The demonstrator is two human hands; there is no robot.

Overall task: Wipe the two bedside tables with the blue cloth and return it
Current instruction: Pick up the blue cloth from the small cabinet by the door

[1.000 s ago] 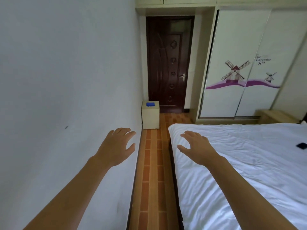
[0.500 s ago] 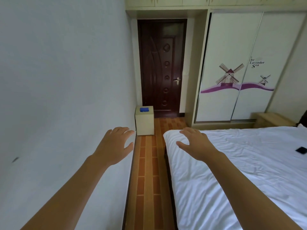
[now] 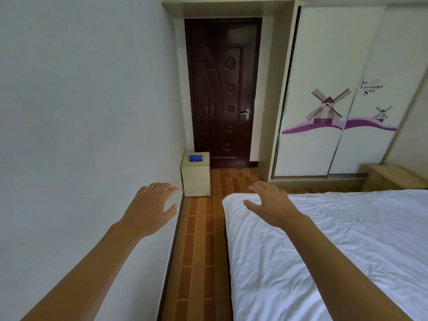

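Narrow floor strip between wall and bed. I am holding my left hand and right hand empty, fingers spread. Blue cloth is sitting on the box at 12 o'clock; best approaching squarely, then pinching it.

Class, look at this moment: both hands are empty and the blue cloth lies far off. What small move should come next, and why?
Probably a step forward along the floor strip between wall and bed. The cloth lies on the small cabinet by the door, well beyond the left hand and right hand, which are both open and hold nothing.
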